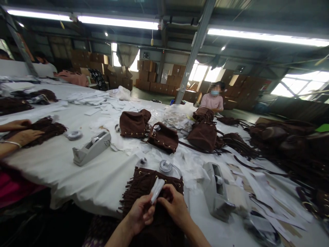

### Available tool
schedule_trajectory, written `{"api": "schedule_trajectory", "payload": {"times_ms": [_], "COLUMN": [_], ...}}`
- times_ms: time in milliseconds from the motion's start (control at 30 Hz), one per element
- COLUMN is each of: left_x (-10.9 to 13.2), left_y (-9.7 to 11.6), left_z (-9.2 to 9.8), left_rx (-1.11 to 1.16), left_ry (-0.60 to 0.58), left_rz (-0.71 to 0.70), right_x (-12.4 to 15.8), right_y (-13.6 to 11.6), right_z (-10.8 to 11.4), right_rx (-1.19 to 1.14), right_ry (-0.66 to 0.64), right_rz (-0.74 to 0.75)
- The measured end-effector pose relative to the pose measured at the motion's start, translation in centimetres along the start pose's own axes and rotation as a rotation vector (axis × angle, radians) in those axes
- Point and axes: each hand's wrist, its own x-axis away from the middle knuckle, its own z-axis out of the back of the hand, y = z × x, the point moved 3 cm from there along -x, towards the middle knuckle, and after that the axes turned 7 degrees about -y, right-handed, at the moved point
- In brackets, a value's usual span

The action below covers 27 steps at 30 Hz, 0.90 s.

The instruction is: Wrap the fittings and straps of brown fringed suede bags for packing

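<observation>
A brown fringed suede bag (144, 185) lies at the near edge of the white-covered table (102, 178), right in front of me. My left hand (141, 213) is closed on a small white wrapped piece (156, 189) that stands up over the bag. My right hand (172, 202) pinches at the bag's top edge beside that piece, fingers curled. A roll of clear tape (166, 167) sits just beyond the bag.
Two grey tape dispensers (91, 147) (217, 192) flank me. Several brown bags (164, 137) and white paper slips (102, 101) cover the table. Another person's hands (20, 132) rest on a fringed bag at left. A seated person (212, 99) works at the far side. Cardboard boxes (151, 77) stack behind.
</observation>
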Motion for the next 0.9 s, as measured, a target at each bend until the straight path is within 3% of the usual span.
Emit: {"api": "schedule_trajectory", "payload": {"times_ms": [133, 267, 367, 467, 567, 667, 733, 800, 900], "left_x": [-0.2, -0.4, -0.6, -0.3, 0.8, 2.4, 3.0, 2.6, 0.6], "left_y": [-0.5, -0.8, -0.7, 0.0, 2.9, 7.7, 10.3, 11.0, 7.8], "left_z": [-0.2, -0.8, -1.3, -1.1, 0.0, 0.6, -0.3, -2.3, -4.9], "left_rx": [-0.13, -0.254, -0.305, -0.395, -0.673, -0.996, -1.209, -1.43, -1.717], "left_ry": [0.01, 0.029, 0.049, 0.061, 0.183, 0.432, 0.537, 0.498, 0.244], "left_rz": [0.029, 0.078, 0.073, 0.082, 0.004, -0.237, -0.407, -0.558, -0.576], "right_x": [0.7, -0.2, -1.1, -1.0, 0.6, 3.0, 4.3, 4.9, 4.9], "right_y": [-1.1, -0.8, -0.1, 0.6, 2.6, 5.3, 6.7, 7.6, 7.8], "right_z": [0.6, -0.8, -1.6, -0.6, 2.5, 5.6, 6.4, 6.1, 4.6], "right_rx": [0.388, 0.563, 0.495, 0.231, 0.005, 0.012, 0.069, 0.115, 0.184], "right_ry": [-0.034, -0.1, -0.096, -0.027, 0.202, 0.422, 0.482, 0.486, 0.439], "right_rz": [0.192, 0.114, 0.079, 0.134, 0.018, -0.17, -0.248, -0.264, -0.156]}}
